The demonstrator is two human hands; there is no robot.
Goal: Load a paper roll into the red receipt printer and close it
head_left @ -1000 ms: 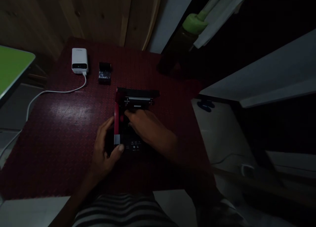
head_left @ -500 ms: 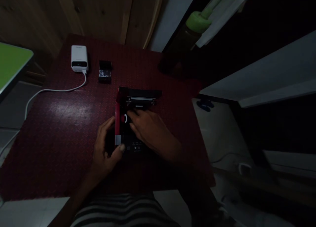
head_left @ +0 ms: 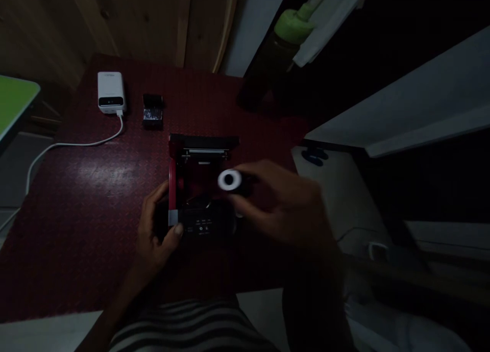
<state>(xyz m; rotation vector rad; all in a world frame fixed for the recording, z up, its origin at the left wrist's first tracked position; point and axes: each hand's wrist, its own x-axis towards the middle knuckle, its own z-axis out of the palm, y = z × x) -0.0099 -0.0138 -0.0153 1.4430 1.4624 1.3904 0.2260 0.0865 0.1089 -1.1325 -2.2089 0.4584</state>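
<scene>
A small red-and-black printer (head_left: 202, 220) sits on the table with its lid (head_left: 204, 143) raised and its inner bay exposed. My left hand (head_left: 156, 227) grips its left side, thumb on the front corner and fingers along the outer wall. Above the printer's right side, my right hand (head_left: 283, 201) pinches a dark roll (head_left: 230, 180) by its far end. The roll's white ring-shaped face with a dark centre points left. Dim light hides much of the roll's body and the inside of the bay.
At the back left of the dark red table (head_left: 95, 204) lies a white power bank (head_left: 111, 91) with a white cable (head_left: 82, 144) plugged in. Beside it is a small black roll-like item (head_left: 152, 111). A green-capped bottle (head_left: 293, 28) stands at the back right. Blue slippers (head_left: 314, 156) lie on the floor.
My right hand has lifted the roll out of the printer's bay and moved it right. My left hand keeps its grip on the printer. The view has shifted slightly.
</scene>
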